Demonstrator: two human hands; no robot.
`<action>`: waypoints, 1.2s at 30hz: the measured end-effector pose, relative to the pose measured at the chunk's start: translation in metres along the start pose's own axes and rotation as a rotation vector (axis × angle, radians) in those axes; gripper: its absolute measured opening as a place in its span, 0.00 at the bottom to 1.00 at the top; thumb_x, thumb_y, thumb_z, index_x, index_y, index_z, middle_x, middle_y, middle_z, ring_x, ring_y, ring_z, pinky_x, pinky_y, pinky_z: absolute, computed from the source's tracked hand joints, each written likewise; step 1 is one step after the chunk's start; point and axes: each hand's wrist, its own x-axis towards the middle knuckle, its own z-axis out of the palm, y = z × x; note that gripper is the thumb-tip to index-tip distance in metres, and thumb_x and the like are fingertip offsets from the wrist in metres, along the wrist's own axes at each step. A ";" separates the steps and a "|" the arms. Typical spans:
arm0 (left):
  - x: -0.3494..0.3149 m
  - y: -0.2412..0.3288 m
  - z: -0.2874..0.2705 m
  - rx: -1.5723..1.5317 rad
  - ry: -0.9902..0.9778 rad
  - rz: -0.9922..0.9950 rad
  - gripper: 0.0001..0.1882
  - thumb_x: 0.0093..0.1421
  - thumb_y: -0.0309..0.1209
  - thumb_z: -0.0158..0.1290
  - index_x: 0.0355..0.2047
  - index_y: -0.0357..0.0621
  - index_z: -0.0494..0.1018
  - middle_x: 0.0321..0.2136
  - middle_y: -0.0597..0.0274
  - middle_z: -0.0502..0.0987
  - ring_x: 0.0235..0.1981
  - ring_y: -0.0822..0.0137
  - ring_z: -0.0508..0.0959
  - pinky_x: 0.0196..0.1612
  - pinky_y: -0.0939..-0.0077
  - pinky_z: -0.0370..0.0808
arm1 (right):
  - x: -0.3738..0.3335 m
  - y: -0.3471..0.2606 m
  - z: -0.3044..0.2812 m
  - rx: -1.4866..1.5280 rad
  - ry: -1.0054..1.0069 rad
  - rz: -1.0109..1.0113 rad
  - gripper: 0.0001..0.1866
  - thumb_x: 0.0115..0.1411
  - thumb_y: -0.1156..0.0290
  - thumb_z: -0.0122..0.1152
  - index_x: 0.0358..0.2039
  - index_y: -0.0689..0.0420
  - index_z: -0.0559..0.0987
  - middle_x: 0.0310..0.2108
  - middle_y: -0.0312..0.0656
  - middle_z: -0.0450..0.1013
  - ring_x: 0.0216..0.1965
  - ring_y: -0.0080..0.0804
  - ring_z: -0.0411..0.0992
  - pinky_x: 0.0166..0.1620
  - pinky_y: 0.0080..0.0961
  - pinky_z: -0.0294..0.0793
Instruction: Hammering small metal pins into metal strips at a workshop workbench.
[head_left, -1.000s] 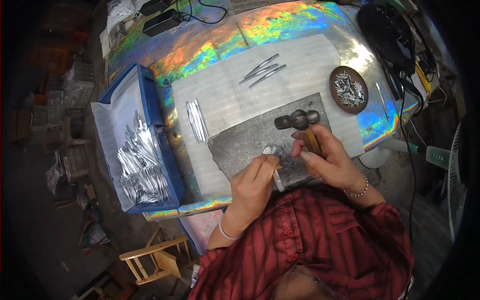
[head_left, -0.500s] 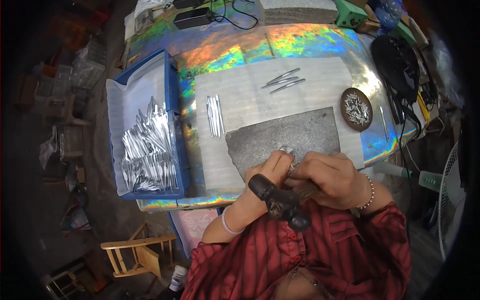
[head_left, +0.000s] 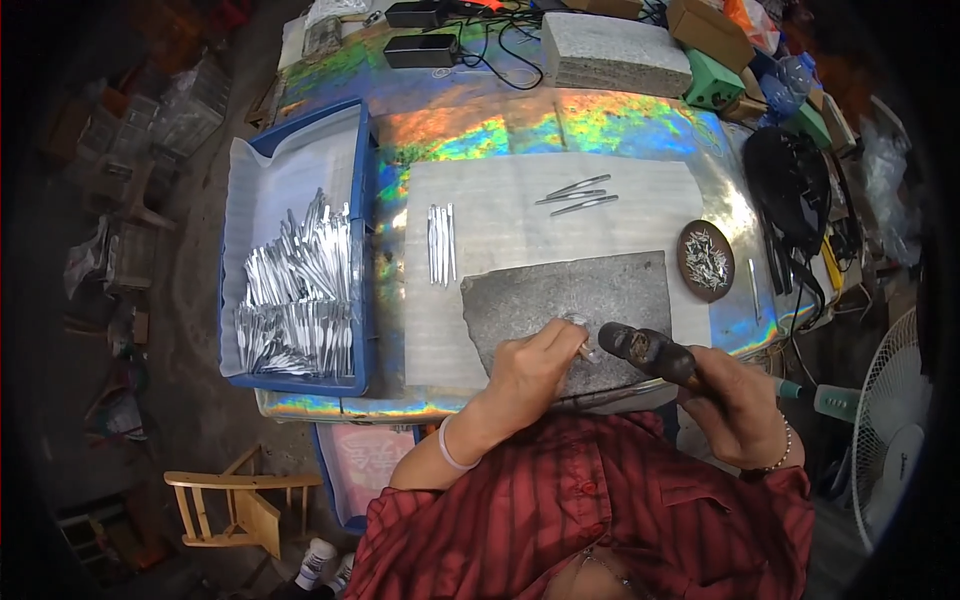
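We see the left hand [head_left: 530,370] with its thumb and fingertips pinched together on a small silvery piece [head_left: 590,353], held over the near part of a grey stone slab [head_left: 570,280]; the fingers hide much of its shape. The right hand [head_left: 738,405] is wrapped around the handle of a hammer [head_left: 650,352], whose dark head points toward the left hand, with a gap showing between it and the piece. How high the head hangs above the slab, we cannot tell.

The slab lies on a white sheet [head_left: 500,225] spread over the shimmering table [head_left: 480,125]. Beyond the slab we find a few slim metal rods [head_left: 578,197], and to its left a row of flat silvery strips [head_left: 440,245] side by side. At the sheet's right edge sits a brown oval dish [head_left: 684,272] with small metal bits [head_left: 706,258] in it. On the left side stands a blue bin [head_left: 364,250], lined in white and heaped with silvery metal pieces [head_left: 300,270]. Farther out we have a pale block [head_left: 615,55] at the back, a fan [head_left: 890,440] at right and wooden furniture [head_left: 240,483] at lower left.
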 end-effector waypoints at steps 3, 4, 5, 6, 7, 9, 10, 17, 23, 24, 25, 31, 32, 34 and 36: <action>0.002 0.001 0.000 0.004 -0.016 0.018 0.13 0.42 0.16 0.48 0.30 0.42 0.67 0.23 0.59 0.68 0.20 0.57 0.74 0.19 0.67 0.70 | -0.005 0.001 0.002 -0.045 0.045 -0.042 0.27 0.47 0.83 0.59 0.50 0.64 0.65 0.29 0.48 0.69 0.24 0.40 0.71 0.27 0.29 0.69; 0.002 0.000 0.001 0.004 -0.019 0.022 0.13 0.42 0.16 0.48 0.30 0.42 0.67 0.23 0.59 0.68 0.20 0.57 0.74 0.19 0.67 0.70 | -0.007 0.003 0.004 -0.071 0.055 -0.069 0.28 0.46 0.83 0.59 0.50 0.65 0.65 0.28 0.48 0.69 0.24 0.40 0.70 0.26 0.30 0.69; 0.002 -0.001 0.001 -0.005 -0.027 0.022 0.13 0.43 0.16 0.48 0.30 0.42 0.67 0.23 0.59 0.68 0.20 0.57 0.74 0.19 0.67 0.70 | -0.008 0.004 0.005 -0.098 0.065 -0.097 0.28 0.46 0.84 0.59 0.51 0.65 0.65 0.27 0.47 0.68 0.23 0.39 0.70 0.25 0.30 0.69; 0.002 -0.001 0.002 -0.013 -0.035 0.023 0.13 0.43 0.16 0.48 0.30 0.42 0.67 0.23 0.59 0.68 0.20 0.57 0.74 0.19 0.67 0.70 | -0.008 0.003 0.004 -0.099 0.070 -0.095 0.28 0.46 0.84 0.59 0.51 0.65 0.65 0.27 0.47 0.68 0.23 0.39 0.70 0.25 0.30 0.69; 0.002 -0.001 0.001 -0.011 -0.038 0.023 0.13 0.43 0.16 0.48 0.30 0.42 0.67 0.23 0.59 0.68 0.20 0.57 0.74 0.19 0.67 0.70 | -0.008 0.002 0.004 -0.100 0.059 -0.086 0.29 0.46 0.84 0.59 0.51 0.66 0.65 0.26 0.47 0.68 0.22 0.39 0.70 0.25 0.31 0.69; 0.002 0.000 0.000 0.003 -0.063 0.028 0.12 0.43 0.16 0.47 0.30 0.42 0.67 0.23 0.58 0.69 0.20 0.56 0.74 0.19 0.67 0.70 | -0.009 0.002 0.005 -0.100 0.049 -0.075 0.30 0.45 0.84 0.59 0.51 0.66 0.64 0.26 0.46 0.67 0.22 0.40 0.69 0.25 0.31 0.69; 0.002 0.001 -0.001 0.003 -0.066 0.030 0.12 0.43 0.16 0.47 0.30 0.42 0.67 0.23 0.58 0.69 0.20 0.56 0.74 0.19 0.67 0.70 | -0.010 0.003 0.006 -0.095 0.041 -0.083 0.30 0.45 0.84 0.59 0.51 0.67 0.64 0.25 0.46 0.67 0.21 0.39 0.69 0.25 0.31 0.69; 0.003 0.000 -0.001 -0.034 -0.058 -0.002 0.11 0.45 0.16 0.48 0.30 0.42 0.68 0.23 0.58 0.69 0.20 0.56 0.74 0.19 0.67 0.70 | -0.012 0.000 0.008 -0.277 0.036 -0.093 0.25 0.45 0.79 0.62 0.46 0.66 0.69 0.23 0.43 0.68 0.19 0.34 0.69 0.20 0.26 0.66; 0.007 0.000 0.001 -0.027 -0.066 0.048 0.11 0.45 0.16 0.49 0.30 0.43 0.68 0.23 0.59 0.70 0.21 0.56 0.74 0.18 0.68 0.70 | -0.011 -0.013 0.002 -0.547 0.022 -0.122 0.19 0.49 0.69 0.58 0.42 0.62 0.73 0.19 0.37 0.66 0.13 0.25 0.63 0.16 0.19 0.61; 0.002 -0.003 -0.004 -0.014 -0.057 0.019 0.11 0.45 0.16 0.49 0.30 0.43 0.68 0.23 0.59 0.70 0.20 0.55 0.74 0.18 0.68 0.70 | -0.006 -0.011 0.000 -0.614 -0.024 -0.142 0.21 0.48 0.70 0.59 0.44 0.64 0.72 0.22 0.37 0.66 0.14 0.25 0.64 0.15 0.19 0.61; -0.002 0.000 -0.003 -0.024 -0.058 -0.002 0.11 0.46 0.16 0.48 0.30 0.42 0.68 0.23 0.58 0.70 0.20 0.55 0.74 0.18 0.67 0.70 | -0.010 -0.014 -0.003 -0.535 0.012 -0.158 0.21 0.48 0.70 0.59 0.43 0.64 0.72 0.22 0.37 0.67 0.14 0.26 0.64 0.15 0.19 0.61; 0.016 0.005 0.001 -0.028 -0.150 0.036 0.14 0.40 0.17 0.53 0.30 0.40 0.70 0.25 0.56 0.73 0.24 0.57 0.76 0.24 0.70 0.73 | -0.047 -0.039 -0.012 -0.360 0.270 -0.259 0.20 0.48 0.72 0.58 0.42 0.65 0.74 0.24 0.41 0.71 0.16 0.25 0.68 0.16 0.20 0.62; 0.007 0.001 -0.004 0.005 -0.107 -0.016 0.11 0.43 0.17 0.51 0.30 0.41 0.69 0.24 0.57 0.71 0.22 0.55 0.75 0.21 0.68 0.72 | -0.015 -0.018 -0.010 -0.659 0.024 -0.331 0.21 0.48 0.72 0.58 0.44 0.65 0.73 0.24 0.40 0.71 0.16 0.25 0.67 0.16 0.21 0.61; 0.004 0.002 -0.006 -0.040 -0.101 -0.027 0.08 0.49 0.18 0.49 0.31 0.40 0.69 0.25 0.56 0.72 0.20 0.57 0.75 0.19 0.71 0.71 | -0.006 -0.012 -0.003 -0.444 -0.065 -0.108 0.25 0.46 0.76 0.59 0.48 0.65 0.70 0.23 0.40 0.69 0.16 0.28 0.66 0.16 0.24 0.61; 0.005 0.000 -0.010 -0.155 -0.047 -0.052 0.07 0.52 0.19 0.49 0.32 0.38 0.69 0.27 0.56 0.73 0.20 0.61 0.76 0.21 0.74 0.71 | -0.006 -0.008 -0.006 -0.298 0.083 -0.122 0.29 0.44 0.80 0.60 0.50 0.64 0.67 0.21 0.39 0.66 0.15 0.31 0.65 0.16 0.25 0.62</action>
